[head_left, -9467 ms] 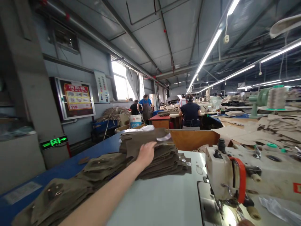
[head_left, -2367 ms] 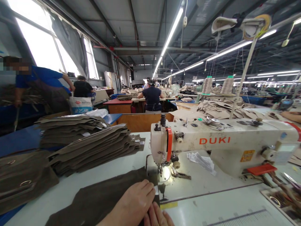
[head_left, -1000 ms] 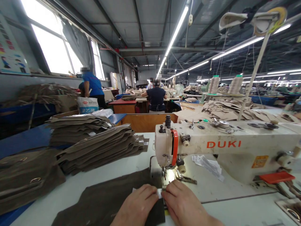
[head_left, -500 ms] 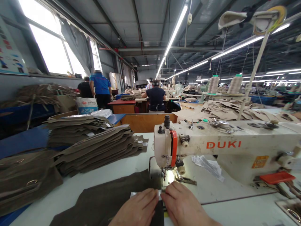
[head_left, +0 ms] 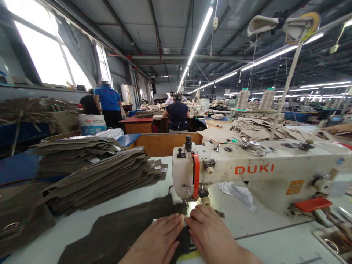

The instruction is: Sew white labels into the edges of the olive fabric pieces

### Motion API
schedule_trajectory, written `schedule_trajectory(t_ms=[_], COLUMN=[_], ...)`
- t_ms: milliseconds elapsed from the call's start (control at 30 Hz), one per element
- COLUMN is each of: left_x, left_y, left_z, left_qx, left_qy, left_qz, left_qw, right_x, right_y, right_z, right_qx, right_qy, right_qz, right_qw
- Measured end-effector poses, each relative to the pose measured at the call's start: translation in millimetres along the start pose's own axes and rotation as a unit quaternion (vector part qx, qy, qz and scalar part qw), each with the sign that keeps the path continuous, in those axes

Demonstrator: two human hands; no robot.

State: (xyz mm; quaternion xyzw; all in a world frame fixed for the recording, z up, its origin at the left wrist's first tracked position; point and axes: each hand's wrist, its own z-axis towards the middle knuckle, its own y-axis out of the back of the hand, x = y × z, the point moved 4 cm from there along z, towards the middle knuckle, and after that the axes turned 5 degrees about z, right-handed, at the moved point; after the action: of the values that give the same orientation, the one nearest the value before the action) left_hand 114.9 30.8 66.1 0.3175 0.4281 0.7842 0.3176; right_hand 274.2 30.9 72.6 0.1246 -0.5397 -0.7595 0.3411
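Note:
A dark olive fabric piece (head_left: 115, 229) lies flat on the sewing table, its right end close to the needle area of a white sewing machine (head_left: 258, 156). My left hand (head_left: 159, 236) rests over the fabric, fingers pressed together on a small white label (head_left: 186, 221), most of which they cover. Opposite it, my right hand (head_left: 210, 233) is closed at the label's right end, just in front of the lit presser foot. The two hands' fingertips almost meet. What lies under the fingers is partly hidden.
Stacked olive fabric pieces (head_left: 107, 179) stand on the left, beside pieces with metal rings (head_left: 11, 226). White labels (head_left: 238, 194) lie under the machine arm. Thread cones (head_left: 243, 99) stand behind it. A tray (head_left: 330, 240) sits at right. Co-workers are farther back.
Both hands have shifted slightly forward toward the presser foot, with the fabric's edge and label. The whole view has turned a little to the right.

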Motion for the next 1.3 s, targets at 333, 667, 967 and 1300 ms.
schedule_trajectory(t_ms=[333,667,967,1300], left_x=[8,11,13,23], left_y=[-2.1,-4.5,-11.1,-21.3], left_z=[9,10,9,15], left_qx=[-0.016,-0.031,-0.017,0.002], left_qy=[0.005,0.029,0.013,0.034], left_qz=[-0.013,-0.038,-0.042,-0.038], left_qw=[1.000,0.998,0.999,0.999], right_x=[-9,-9,-8,-7], right_y=[-3,-3,-4,-3], right_z=[1,1,1,1], right_qx=[-0.025,-0.049,-0.075,-0.090], right_qy=[-0.039,-0.037,-0.028,-0.016], right_qz=[0.030,0.031,0.021,-0.024], right_qw=[0.998,0.998,0.997,0.996])
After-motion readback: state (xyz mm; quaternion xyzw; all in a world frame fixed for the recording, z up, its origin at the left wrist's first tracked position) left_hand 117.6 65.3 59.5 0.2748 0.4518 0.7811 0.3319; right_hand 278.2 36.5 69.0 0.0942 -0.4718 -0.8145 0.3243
